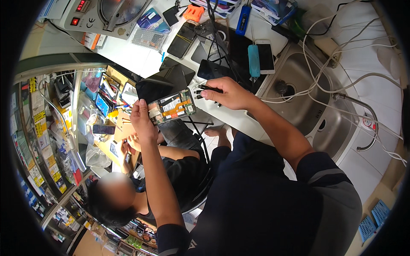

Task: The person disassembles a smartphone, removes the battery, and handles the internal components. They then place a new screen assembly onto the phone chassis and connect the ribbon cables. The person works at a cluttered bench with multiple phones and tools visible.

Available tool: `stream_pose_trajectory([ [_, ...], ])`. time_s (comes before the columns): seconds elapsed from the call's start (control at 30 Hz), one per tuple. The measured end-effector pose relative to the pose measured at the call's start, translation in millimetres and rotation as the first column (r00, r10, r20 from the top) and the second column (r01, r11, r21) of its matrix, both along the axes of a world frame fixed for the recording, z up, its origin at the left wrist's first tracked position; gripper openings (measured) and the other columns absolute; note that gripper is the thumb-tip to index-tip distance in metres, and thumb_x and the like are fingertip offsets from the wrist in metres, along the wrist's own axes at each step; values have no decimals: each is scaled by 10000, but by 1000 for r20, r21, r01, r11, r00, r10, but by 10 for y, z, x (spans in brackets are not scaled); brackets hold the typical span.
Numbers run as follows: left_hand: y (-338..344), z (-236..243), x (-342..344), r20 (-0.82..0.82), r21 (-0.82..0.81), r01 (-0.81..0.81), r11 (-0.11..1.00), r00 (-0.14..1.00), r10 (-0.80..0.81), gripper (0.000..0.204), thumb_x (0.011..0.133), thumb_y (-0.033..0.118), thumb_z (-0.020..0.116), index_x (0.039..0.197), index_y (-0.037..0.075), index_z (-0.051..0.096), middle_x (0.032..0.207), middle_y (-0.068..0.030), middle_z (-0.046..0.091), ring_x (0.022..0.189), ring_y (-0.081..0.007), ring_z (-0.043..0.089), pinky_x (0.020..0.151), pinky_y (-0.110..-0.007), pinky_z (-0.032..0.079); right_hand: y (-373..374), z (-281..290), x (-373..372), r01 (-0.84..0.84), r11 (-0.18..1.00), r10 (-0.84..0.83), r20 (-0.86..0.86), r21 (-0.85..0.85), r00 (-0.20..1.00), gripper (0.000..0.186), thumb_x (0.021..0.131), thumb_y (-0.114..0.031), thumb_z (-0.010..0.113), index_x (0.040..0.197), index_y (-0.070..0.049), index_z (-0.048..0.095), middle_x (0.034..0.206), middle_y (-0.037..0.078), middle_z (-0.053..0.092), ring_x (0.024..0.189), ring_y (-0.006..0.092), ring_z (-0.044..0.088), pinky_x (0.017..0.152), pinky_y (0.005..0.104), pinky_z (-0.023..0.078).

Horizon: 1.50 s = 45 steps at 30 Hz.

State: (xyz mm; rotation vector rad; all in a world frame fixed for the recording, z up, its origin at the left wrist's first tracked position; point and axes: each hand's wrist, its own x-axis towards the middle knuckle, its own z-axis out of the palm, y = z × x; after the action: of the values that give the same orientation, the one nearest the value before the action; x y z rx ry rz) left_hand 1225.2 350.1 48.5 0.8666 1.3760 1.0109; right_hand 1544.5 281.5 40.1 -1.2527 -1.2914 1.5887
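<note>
My left hand [144, 119] grips one end of an opened smartphone [174, 107], thumb and fingers closed on its edge. The phone's back is off, baring its battery, green circuit board and an orange flex cable. At the other end of the phone, my right hand [230, 94] pinches a black cable [209, 88] whose small plugs point toward the phone. The plugs look close to the phone's edge; I cannot tell whether any touches it.
Ahead is a white counter with a black phone [181, 40], a white-framed phone [265, 56], a blue screwdriver [243, 19] and a machine [104, 19]. At right, white cables [324, 87] hang over a steel sink [314, 109]. A co-worker [175, 179] sits at a cluttered bench, left.
</note>
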Motion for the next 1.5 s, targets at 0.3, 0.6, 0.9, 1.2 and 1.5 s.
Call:
stream_pose_trajectory([
  [0.3, -2, -7, -103, 12, 20, 41, 999, 999, -41, 175, 1131, 203, 625, 1034, 60, 658, 859, 34, 663, 726, -43, 595, 664, -229, 522, -21, 38, -71, -39, 997, 43, -56, 72, 998, 389, 1133, -314, 594, 885, -19, 642, 726, 27, 560, 707, 108, 473, 654, 320, 421],
  [0.6, 15, 17, -148, -2, 21, 130, 991, 991, -130, 196, 1130, 206, 625, 1119, 19, 683, 965, -7, 726, 806, -56, 648, 734, -233, 550, -44, -4, -48, -192, 981, 192, -33, 22, 981, 386, 1123, -327, 598, 891, -39, 708, 654, 15, 719, 570, 77, 522, 544, 307, 390],
  [0.9, 15, 132, -57, -106, 80, 122, 989, 988, -113, 204, 1128, 196, 629, 1133, 7, 704, 1009, -14, 742, 860, -58, 631, 805, -235, 530, -44, -26, -1, -180, 983, 182, -47, 36, 982, 319, 1089, -291, 619, 948, -35, 745, 721, 34, 767, 615, 122, 593, 606, 339, 446],
  [1.2, 36, 169, -1, -124, 96, 141, 985, 984, -129, 195, 1114, 195, 660, 1130, 6, 708, 1007, -9, 741, 863, -64, 627, 798, -229, 519, -22, -105, 9, -169, 984, 172, -48, 50, 984, 324, 1079, -288, 634, 935, -27, 763, 771, 44, 799, 620, 96, 583, 590, 331, 435],
  [1.5, 20, 109, -31, -91, 80, 123, 989, 989, -115, 195, 1122, 193, 644, 1123, 6, 701, 1008, -10, 738, 865, -62, 632, 795, -231, 527, -37, -79, 58, -212, 974, 210, 31, 75, 977, 355, 1106, -296, 639, 912, -10, 723, 590, 37, 613, 521, 91, 565, 529, 299, 417],
])
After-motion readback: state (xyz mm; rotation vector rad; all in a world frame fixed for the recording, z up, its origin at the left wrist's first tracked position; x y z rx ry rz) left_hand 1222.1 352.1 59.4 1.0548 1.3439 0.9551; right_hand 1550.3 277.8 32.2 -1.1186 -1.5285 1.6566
